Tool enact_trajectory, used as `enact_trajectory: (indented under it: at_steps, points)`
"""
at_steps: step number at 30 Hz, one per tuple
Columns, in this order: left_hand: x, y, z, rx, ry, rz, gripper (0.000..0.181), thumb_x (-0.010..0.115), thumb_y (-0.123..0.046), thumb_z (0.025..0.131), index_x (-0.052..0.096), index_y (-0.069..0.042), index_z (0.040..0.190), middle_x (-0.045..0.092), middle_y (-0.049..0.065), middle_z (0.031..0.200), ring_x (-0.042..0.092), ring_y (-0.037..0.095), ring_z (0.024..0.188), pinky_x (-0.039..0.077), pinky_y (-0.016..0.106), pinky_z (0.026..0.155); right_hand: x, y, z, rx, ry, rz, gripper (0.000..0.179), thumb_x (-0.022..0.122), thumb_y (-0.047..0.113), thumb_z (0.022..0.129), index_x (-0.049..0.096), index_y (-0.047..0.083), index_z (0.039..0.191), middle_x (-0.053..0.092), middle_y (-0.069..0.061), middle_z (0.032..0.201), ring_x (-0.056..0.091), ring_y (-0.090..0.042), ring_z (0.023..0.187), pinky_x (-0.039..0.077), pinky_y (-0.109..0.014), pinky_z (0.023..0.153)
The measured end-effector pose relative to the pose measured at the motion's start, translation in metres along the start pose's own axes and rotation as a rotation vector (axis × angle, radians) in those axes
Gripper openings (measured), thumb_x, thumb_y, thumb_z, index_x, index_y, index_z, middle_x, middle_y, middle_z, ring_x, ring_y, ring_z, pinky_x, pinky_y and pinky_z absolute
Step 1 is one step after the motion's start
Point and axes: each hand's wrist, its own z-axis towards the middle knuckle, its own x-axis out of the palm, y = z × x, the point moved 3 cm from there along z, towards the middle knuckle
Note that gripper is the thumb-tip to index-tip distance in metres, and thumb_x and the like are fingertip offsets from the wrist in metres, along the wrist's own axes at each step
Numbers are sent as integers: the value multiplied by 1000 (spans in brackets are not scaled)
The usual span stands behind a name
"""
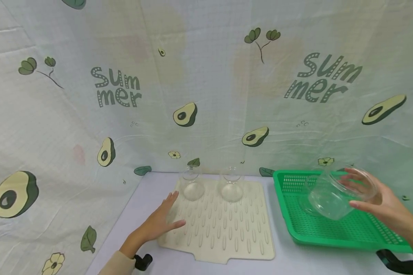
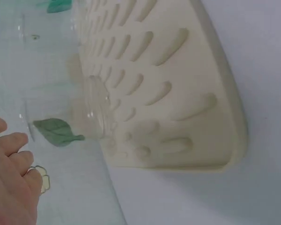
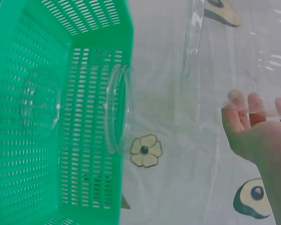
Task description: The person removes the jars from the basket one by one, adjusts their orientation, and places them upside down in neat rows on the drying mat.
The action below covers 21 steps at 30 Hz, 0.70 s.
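While the right hand point(image 1: 382, 202) grasps a large clear glass container point(image 1: 334, 194), thumb on the near side and fingers reaching round the far side, the fingers show only through the glass and their exact contact is hard to make out. The container is tilted over the green basket point(image 1: 344, 244); whether it touches the basket cannot be told. Partly behind it, another glass jar point(image 1: 307, 194) sits inside the basket, its outline blending with the green mesh, though its rim is plainer in the right wrist view. There the held container is cut off by the frame edge.

The left hand point(image 1: 156, 223) holds nothing, its fingers spread and straight near the left edge of the pale ribbed mat point(image 1: 223, 233); its own wrist view crops it and leaves out the thumb. Toward the mat's back edge stand two clear jars point(image 1: 192, 189), side by side and apart, their upper parts nearly lost against the printed cloth point(image 1: 217, 68). Each black wrist mount point(image 1: 143, 262) shows only partly.
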Motion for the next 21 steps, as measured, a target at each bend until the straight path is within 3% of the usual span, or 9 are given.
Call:
enact_trajectory:
  at_steps: [9, 15, 21]
  points:
    - [-18, -20, 5, 140, -144, -86, 100, 71, -51, 89, 11, -19, 162, 9, 7, 166, 12, 34, 150, 18, 65, 113, 13, 19, 9, -61, 7, 155, 86, 51, -28, 85, 19, 4, 158, 47, 0, 148, 48, -2, 129, 43, -12, 93]
    - [-20, -28, 15, 172, -162, -157, 97, 72, -42, 91, 11, -18, 162, 11, 7, 166, 11, 31, 151, 17, 63, 115, 23, 27, 16, -147, 47, 250, 85, 50, -31, 83, 17, -4, 156, 46, -8, 149, 48, -10, 132, 41, -15, 99]
    - [-23, -41, 26, 249, -166, -234, 92, 69, -36, 94, 11, -14, 161, 12, 6, 166, 13, 30, 150, 16, 65, 114, 32, 31, 25, -216, 54, 302, 85, 50, -32, 80, 17, -8, 155, 45, -14, 149, 46, -16, 134, 40, -18, 102]
